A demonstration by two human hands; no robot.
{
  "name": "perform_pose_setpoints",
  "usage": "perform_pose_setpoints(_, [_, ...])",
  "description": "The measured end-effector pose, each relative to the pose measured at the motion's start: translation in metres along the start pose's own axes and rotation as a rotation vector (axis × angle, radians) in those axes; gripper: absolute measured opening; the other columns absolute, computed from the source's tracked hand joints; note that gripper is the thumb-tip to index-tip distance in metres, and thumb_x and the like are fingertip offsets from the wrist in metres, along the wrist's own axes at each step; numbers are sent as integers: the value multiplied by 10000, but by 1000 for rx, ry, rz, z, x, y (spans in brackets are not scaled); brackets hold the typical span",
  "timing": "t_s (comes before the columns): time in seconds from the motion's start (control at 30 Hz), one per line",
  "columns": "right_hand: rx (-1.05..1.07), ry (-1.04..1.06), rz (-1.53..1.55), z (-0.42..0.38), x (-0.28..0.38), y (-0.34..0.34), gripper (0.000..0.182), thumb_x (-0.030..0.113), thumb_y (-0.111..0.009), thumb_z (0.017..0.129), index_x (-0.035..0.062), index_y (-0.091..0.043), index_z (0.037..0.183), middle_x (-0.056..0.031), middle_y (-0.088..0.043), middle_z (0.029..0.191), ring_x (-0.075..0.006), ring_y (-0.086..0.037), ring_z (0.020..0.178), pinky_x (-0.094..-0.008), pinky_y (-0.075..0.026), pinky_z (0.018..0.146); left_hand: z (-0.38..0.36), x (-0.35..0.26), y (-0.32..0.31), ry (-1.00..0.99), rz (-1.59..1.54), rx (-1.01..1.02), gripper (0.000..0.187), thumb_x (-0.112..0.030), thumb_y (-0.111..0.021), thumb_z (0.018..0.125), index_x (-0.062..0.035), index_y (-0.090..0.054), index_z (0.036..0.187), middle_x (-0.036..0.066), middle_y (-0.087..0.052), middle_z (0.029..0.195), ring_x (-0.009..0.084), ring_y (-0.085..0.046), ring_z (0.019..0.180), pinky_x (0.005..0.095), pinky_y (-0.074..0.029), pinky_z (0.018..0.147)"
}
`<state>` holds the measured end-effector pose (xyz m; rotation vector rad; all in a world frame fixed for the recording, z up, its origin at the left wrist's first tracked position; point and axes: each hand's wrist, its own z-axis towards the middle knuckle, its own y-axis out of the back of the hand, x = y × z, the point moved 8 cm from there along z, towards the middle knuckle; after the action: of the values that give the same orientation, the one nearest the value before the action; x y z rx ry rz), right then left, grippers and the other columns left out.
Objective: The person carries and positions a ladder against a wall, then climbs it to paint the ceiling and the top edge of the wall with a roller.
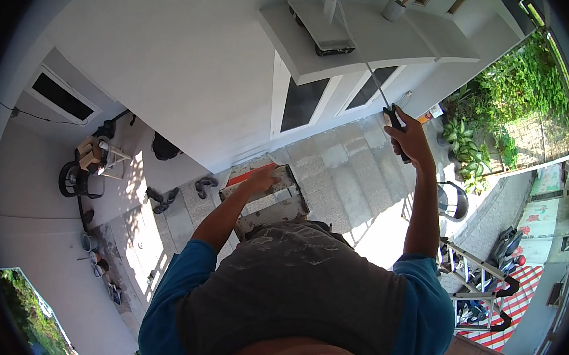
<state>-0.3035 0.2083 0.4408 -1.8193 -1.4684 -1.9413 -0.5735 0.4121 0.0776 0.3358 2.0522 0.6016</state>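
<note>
My right hand (406,138) is closed around the black handle of a paint roller (381,88), whose thin rod runs up and left. Its white roller end (329,10) is at the paint tray (308,22) on the grey ledge (399,47). My left hand (262,180) is low, over the top of a paint-marked stand (289,207) in front of my body, beside a red strip. Its fingers are partly hidden, and whether it grips the stand's edge is too small to tell.
A small pot (394,10) with a brush stands on the ledge. Windows (305,104) lie below it. Far below are sandals (162,200), a chair (452,201), a ladder (476,270) at right, plants (462,140) and a motorcycle (507,246).
</note>
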Motion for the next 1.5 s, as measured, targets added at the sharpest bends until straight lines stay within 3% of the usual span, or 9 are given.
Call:
perform_pose_setpoints(0.3, [235,-146,464,-5,-41,-19,602,90,-530,923,83,-351,1497,18,-474,604,-78,-450,433,-230,-406,399,5,5,-2,-57,73,-80,645,-391,-664,899,-112,-428,1431,198,-567,1334,353,-545,1227,444,-430,1005])
perform_pose_setpoints(0.47, [419,-339,853,-11,-51,-18,452,164,-475,956,83,-417,1397,2,-472,654,-76,-417,424,-220,-369,374,1,0,0,-10,40,-25,647,-396,-657,902,-115,-423,1435,205,-552,1352,355,-527,1252,446,-416,1026])
perform_pose_setpoints(0.7, [477,-307,866,21,-48,-23,310,199,-473,971,80,-478,1257,-2,-478,684,-70,-424,428,-213,-360,365,-3,-4,2,-24,57,-54,630,-382,-662,897,-115,-436,1421,195,-559,1342,348,-530,1247,443,-413,1027])
perform_pose_setpoints(0.8, [401,-305,821,39,-47,-33,160,183,-494,975,75,-495,1094,14,-472,680,-51,-422,436,-207,-347,368,-5,-8,3,-29,56,-48,627,-380,-663,894,-108,-442,1413,194,-558,1345,347,-527,1251,442,-412,1030])
perform_pose_setpoints(0.97, [347,-190,742,31,-36,-48,181,91,-557,926,56,-512,1098,26,-450,666,-44,-411,436,-205,-324,368,-5,-7,6,-7,55,-59,610,-380,-662,891,-105,-457,1395,192,-560,1342,352,-523,1255,443,-416,1024])
perform_pose_setpoints(1.13, [329,-162,810,1,-45,-47,453,69,-522,920,2,-436,1359,4,-455,672,-69,-429,439,-221,-361,383,-3,-3,2,-41,74,-60,637,-399,-655,894,-111,-432,1417,191,-557,1347,348,-522,1258,445,-419,1020])
perform_pose_setpoints(1.27, [269,-163,715,-14,-63,-44,340,72,-548,916,-11,-517,1245,6,-487,676,-76,-453,455,-232,-375,402,10,11,-5,-28,49,5,661,-429,-659,893,-110,-423,1422,186,-521,1394,353,-501,1284,434,-404,1050])
perform_pose_setpoints(1.37, [241,-116,759,-33,-59,-57,464,14,-537,895,-20,-472,1354,17,-451,632,-68,-410,428,-238,-354,397,17,24,-11,-8,37,6,694,-417,-661,896,-107,-391,1455,205,-499,1413,359,-485,1300,431,-389,1068])
perform_pose_setpoints(1.5, [187,-84,840,-49,-56,-53,425,12,-556,903,-18,-489,1321,20,-444,631,-68,-406,424,-234,-353,397,23,31,-13,-25,27,9,714,-417,-665,895,-104,-377,1468,213,-497,1411,362,-481,1303,432,-384,1072])
